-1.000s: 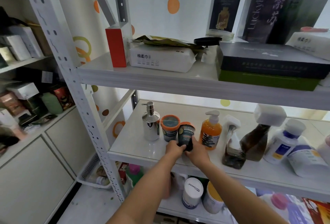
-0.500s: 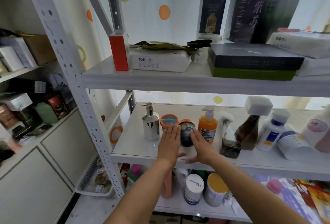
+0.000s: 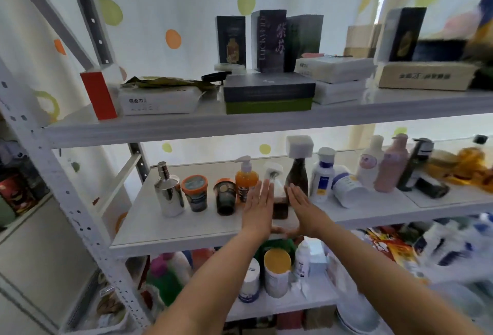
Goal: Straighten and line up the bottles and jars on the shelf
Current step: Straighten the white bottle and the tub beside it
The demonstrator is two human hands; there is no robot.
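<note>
Both my hands are flat and open, nothing in either grip: my left hand [image 3: 258, 208] and right hand [image 3: 304, 208] flank a dark-based spray bottle [image 3: 278, 201] on the middle shelf [image 3: 186, 230]. To its left stand an orange pump bottle [image 3: 246, 181], a dark jar [image 3: 225, 200], an orange-rimmed jar [image 3: 195, 192] and a chrome dispenser [image 3: 168, 193]. A white bottle [image 3: 348, 190] lies tipped over on the right.

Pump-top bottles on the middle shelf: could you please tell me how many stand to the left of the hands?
2. The chrome pump bottle stands at the row's left end; the orange pump bottle stands just left of the left hand. Two jars stand between them. Blurred bottles farther right may also have pumps.
</note>
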